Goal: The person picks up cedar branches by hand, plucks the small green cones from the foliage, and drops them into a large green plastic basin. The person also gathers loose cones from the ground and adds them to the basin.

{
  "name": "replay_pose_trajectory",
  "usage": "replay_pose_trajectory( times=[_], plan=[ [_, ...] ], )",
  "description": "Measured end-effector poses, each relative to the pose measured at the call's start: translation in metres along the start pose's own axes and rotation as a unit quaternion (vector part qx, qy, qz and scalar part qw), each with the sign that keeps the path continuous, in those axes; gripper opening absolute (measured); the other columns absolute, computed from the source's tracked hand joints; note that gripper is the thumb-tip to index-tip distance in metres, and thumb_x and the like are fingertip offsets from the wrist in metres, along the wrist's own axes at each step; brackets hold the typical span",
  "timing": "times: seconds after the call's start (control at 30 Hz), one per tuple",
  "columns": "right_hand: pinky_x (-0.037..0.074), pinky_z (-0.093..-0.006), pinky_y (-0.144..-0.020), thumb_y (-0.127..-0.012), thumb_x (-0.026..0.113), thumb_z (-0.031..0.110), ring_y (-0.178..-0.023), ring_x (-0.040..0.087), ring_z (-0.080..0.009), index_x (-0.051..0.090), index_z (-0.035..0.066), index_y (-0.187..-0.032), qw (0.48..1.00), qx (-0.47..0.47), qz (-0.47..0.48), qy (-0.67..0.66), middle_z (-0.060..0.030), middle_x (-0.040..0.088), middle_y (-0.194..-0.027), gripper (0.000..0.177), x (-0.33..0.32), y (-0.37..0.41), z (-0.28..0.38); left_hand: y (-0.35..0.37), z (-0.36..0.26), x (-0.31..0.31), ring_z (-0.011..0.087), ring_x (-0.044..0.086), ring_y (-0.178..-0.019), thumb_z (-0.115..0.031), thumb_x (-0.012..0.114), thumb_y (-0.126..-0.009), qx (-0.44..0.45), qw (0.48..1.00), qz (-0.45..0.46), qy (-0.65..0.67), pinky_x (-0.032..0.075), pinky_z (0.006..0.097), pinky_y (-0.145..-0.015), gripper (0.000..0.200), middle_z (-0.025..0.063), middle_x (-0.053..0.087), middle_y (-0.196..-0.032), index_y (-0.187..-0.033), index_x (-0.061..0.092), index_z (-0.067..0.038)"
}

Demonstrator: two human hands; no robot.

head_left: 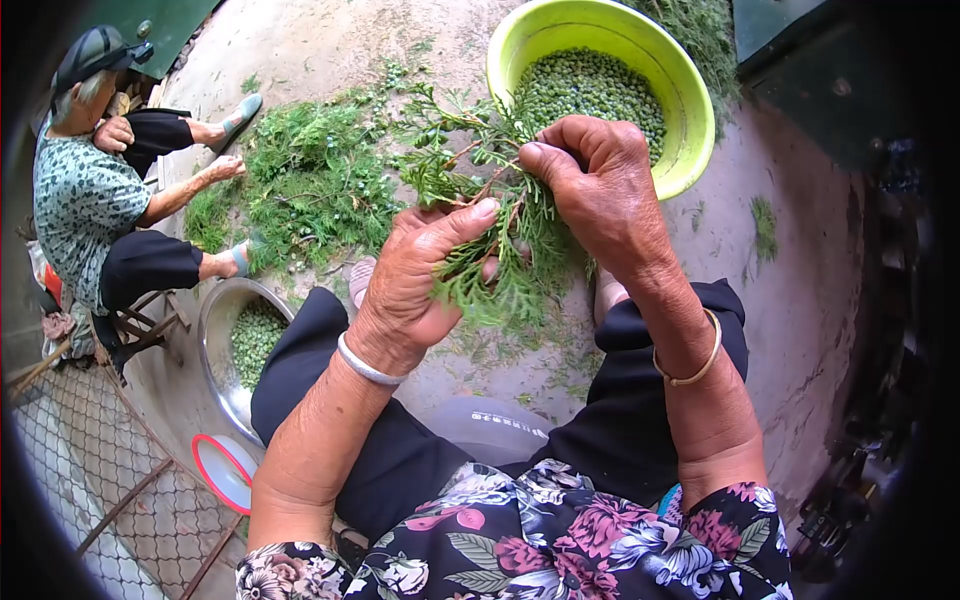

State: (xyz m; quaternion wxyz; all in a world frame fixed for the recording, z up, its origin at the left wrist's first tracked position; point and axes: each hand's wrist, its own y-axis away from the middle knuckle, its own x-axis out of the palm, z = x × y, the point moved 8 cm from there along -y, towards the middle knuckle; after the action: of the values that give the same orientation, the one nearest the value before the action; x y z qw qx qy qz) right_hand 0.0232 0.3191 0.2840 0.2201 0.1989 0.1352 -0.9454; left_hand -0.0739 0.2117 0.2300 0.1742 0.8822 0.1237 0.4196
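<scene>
A leafy green conifer sprig (500,262) with brown twigs is held in front of me, above my lap. My left hand (418,262) is closed around its stems, thumb pressed on top. With finger and thumb pinched together, my right hand (598,185) is at the sprig's upper right side; whatever lies in that pinch is too small to make out. Just beyond my right hand stands a yellow-green basin (690,165) holding many small round green cones or berries (590,95).
A pile of cut conifer branches (320,185) lies on the ground at the left, beside another seated person (105,190). A metal bowl (215,335) of green pieces and a red-rimmed white container (222,470) stand near my left leg. More branches (690,35) lie behind the basin.
</scene>
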Motion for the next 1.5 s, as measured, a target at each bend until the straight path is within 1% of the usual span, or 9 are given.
replay_pose_trajectory(
  times=[0.17,0.43,0.5,0.63,0.7,0.97,1.07,1.33,1.5],
  plan=[
    [0.045,-0.0372,-0.052,-0.074,0.065,0.009,-0.048,0.057,-0.0254,0.065,-0.006,-0.073,1.000,0.009,0.016,0.006,-0.0194,0.055,-0.052,0.015,0.000,0.001,0.001,-0.001,-0.001,-0.004,0.0121,0.063,-0.068,-0.005,0.062,-0.084,0.019,0.999,0.005,-0.035,0.048,0.0214,-0.052,0.021,0.0055,0.066,-0.086,-0.104,0.061,0.001],
    [0.046,-0.0399,-0.054,-0.075,0.065,0.005,-0.055,0.061,-0.0330,0.065,-0.005,-0.073,0.998,-0.042,-0.012,0.050,-0.0219,0.057,-0.058,0.011,-0.001,0.009,0.010,-0.009,-0.004,-0.036,0.0172,0.063,-0.067,-0.001,0.057,-0.084,0.042,0.983,-0.139,-0.113,0.049,0.0247,-0.051,0.017,0.0117,0.065,-0.086,-0.100,0.060,0.003],
    [0.039,-0.0274,-0.049,-0.080,0.064,0.004,-0.053,0.048,-0.0072,0.063,-0.006,-0.074,0.998,-0.032,0.017,0.049,-0.0042,0.057,-0.056,0.011,0.002,0.009,0.004,-0.010,-0.003,-0.038,0.0181,0.063,-0.070,0.000,0.057,-0.083,0.027,0.985,-0.141,-0.093,0.049,0.0259,-0.052,0.020,0.0125,0.065,-0.087,-0.102,0.060,0.004],
    [0.042,-0.0333,-0.049,-0.075,0.065,0.005,-0.047,0.053,-0.0177,0.065,-0.007,-0.073,0.999,0.015,0.030,-0.020,-0.0149,0.054,-0.050,0.011,0.000,0.003,0.001,-0.008,0.001,-0.029,0.0196,0.062,-0.068,0.004,0.057,-0.079,0.014,0.990,-0.120,-0.067,0.050,0.0282,-0.052,0.024,0.0147,0.065,-0.085,-0.103,0.059,0.005],
    [0.039,-0.0315,-0.047,-0.076,0.065,0.005,-0.046,0.047,-0.0118,0.064,-0.007,-0.072,0.994,0.066,0.046,-0.078,-0.0114,0.052,-0.048,0.012,0.001,0.003,-0.007,-0.007,-0.004,-0.024,0.0209,0.061,-0.066,0.005,0.058,-0.077,0.015,0.988,-0.101,-0.120,0.050,0.0302,-0.052,0.022,0.0144,0.065,-0.084,-0.100,0.060,0.005],
    [0.038,-0.0293,-0.046,-0.077,0.066,0.005,-0.048,0.046,-0.0083,0.063,-0.007,-0.070,0.998,0.004,0.054,-0.019,-0.0074,0.053,-0.049,0.014,0.005,0.004,0.003,-0.014,-0.012,-0.046,0.0219,0.061,-0.066,0.007,0.060,-0.075,0.057,0.977,-0.178,-0.106,0.049,0.0331,-0.054,0.013,0.0130,0.064,-0.082,-0.088,0.061,0.005],
    [0.035,-0.0246,-0.046,-0.083,0.064,0.009,-0.051,0.044,-0.0037,0.065,-0.004,-0.071,0.994,0.049,-0.002,-0.102,0.0023,0.055,-0.056,0.017,-0.020,-0.004,-0.003,-0.015,-0.016,-0.091,0.0158,0.056,-0.056,0.002,0.063,-0.075,0.096,0.956,-0.263,-0.085,0.040,0.0290,-0.041,0.010,0.0091,0.061,-0.072,-0.085,0.059,0.000],
    [0.032,-0.0227,-0.047,-0.083,0.065,0.010,-0.052,0.040,-0.0023,0.065,-0.003,-0.071,0.969,0.136,0.034,-0.203,0.0059,0.051,-0.057,0.018,-0.014,0.000,-0.017,-0.018,-0.007,-0.062,0.0182,0.050,-0.057,-0.024,0.055,-0.087,-0.033,0.988,-0.113,0.100,0.036,0.0282,-0.050,0.018,0.0037,0.057,-0.070,-0.089,0.060,-0.007],
    [0.033,-0.0223,-0.047,-0.082,0.065,0.010,-0.053,0.040,-0.0020,0.064,-0.004,-0.071,0.980,0.102,0.019,-0.169,0.0051,0.051,-0.057,0.018,-0.015,-0.004,-0.014,-0.012,-0.015,-0.040,0.0166,0.055,-0.060,-0.014,0.054,-0.086,0.011,0.995,-0.086,0.055,0.041,0.0284,-0.052,0.016,0.0031,0.061,-0.078,-0.096,0.061,-0.004]
  ],
)
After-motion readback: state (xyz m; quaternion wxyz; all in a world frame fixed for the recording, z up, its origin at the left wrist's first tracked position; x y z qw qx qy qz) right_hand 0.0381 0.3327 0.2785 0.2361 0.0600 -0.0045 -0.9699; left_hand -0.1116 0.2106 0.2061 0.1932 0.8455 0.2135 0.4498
